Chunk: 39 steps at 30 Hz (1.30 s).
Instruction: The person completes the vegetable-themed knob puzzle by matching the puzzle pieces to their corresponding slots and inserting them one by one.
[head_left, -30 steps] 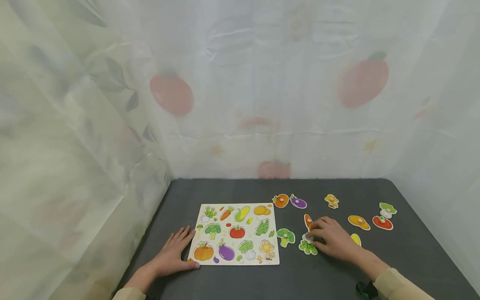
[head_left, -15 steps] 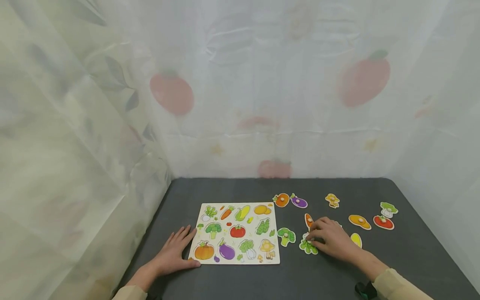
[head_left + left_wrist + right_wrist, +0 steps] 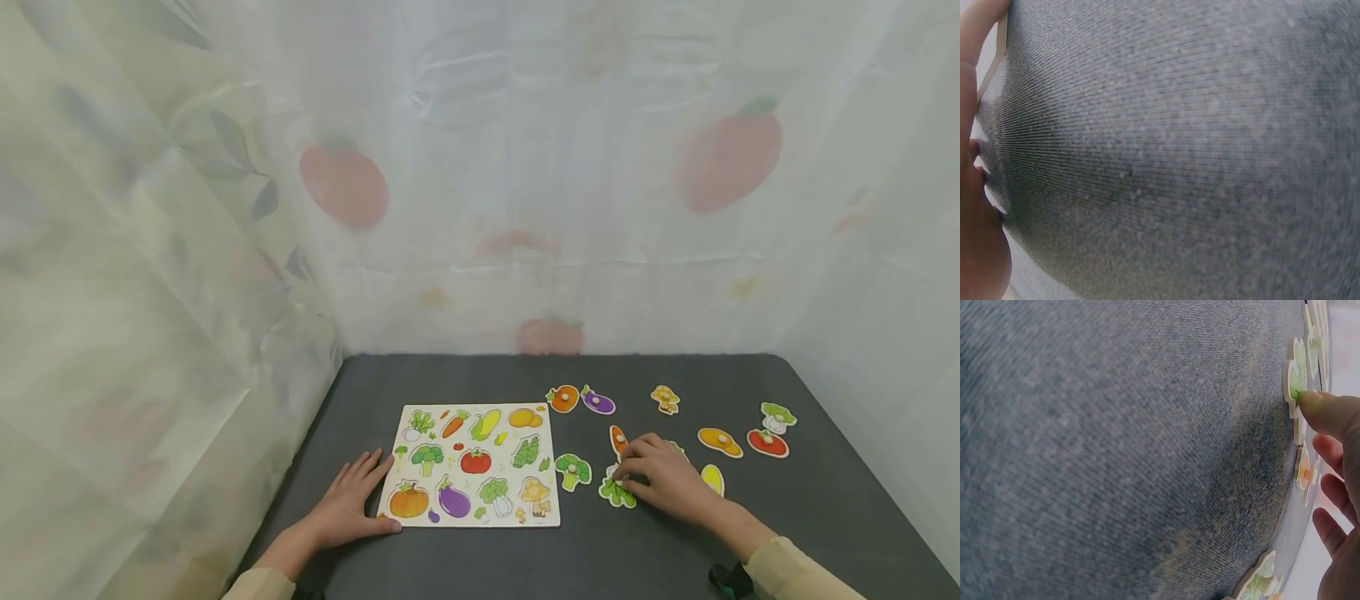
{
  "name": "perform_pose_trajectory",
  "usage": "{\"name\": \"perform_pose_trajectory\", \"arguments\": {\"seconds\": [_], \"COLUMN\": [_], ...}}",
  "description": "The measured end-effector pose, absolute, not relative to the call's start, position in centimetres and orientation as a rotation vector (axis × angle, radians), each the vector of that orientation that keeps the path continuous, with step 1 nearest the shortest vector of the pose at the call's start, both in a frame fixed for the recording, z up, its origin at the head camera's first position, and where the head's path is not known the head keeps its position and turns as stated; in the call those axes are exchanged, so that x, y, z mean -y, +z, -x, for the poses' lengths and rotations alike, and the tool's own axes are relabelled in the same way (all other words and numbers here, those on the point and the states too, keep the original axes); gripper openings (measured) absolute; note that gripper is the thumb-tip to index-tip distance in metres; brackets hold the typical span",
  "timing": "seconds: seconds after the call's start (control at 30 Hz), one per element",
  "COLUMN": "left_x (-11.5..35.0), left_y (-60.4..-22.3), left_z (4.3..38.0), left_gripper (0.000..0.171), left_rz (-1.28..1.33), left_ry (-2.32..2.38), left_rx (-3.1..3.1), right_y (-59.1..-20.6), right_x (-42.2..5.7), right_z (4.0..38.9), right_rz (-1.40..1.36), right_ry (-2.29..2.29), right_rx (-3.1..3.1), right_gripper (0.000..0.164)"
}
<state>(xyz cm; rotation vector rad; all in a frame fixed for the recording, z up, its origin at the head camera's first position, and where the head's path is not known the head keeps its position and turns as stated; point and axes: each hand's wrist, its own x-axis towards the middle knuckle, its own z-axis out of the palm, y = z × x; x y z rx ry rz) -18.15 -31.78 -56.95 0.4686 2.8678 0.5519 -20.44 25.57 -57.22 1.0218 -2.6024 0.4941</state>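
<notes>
A thin, wooden-looking, white-and-green radish piece (image 3: pixel 618 495) lay on the dark grey, cloth-like worktop (image 3: pixel 525 567), leaves toward six o'clock, at about three o'clock of the pale rectangular board printed with vegetables (image 3: pixel 502 462). The right grip (image 3: pixel 663 477) seemed to pinch it near its white root, though the fingers hid the exact contact. It looked light, stiff and hardly fragile; its thin rim probably offered little to grab. The round pale knob (image 3: pixel 572 468) on the green broccoli piece (image 3: pixel 573 478), between nine and ten o'clock of it, suggested a similar knob as the best hold. The left grip (image 3: pixel 348 500) was spread, fingertips at the board's nine o'clock edge, thumb at its eight o'clock corner.
</notes>
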Motion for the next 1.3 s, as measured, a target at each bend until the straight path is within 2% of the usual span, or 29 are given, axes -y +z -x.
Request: {"name": "perform_pose_trajectory", "arguments": {"seconds": [0.53, 0.9, 1.3], "left_x": [31.7, 31.8, 31.6], "left_y": [-56.5, -57.1, -56.5], "left_z": [18.1, 18.3, 18.2], "left_gripper": [0.117, 0.119, 0.117], "left_rz": [-0.441, -0.418, -0.432], "left_ry": [0.532, 0.538, 0.508], "left_rx": [-2.856, -2.845, -2.845], "right_y": [-57.2, -57.4, -57.4], "right_x": [-25.4, -25.6, -25.1], "right_z": [19.4, 19.5, 18.9], "right_rz": [-0.915, -1.044, -0.945], "right_ry": [0.593, 0.645, 0.677], "right_rx": [2.662, 2.572, 2.646], "right_gripper": [0.022, 0.029, 0.024]}}
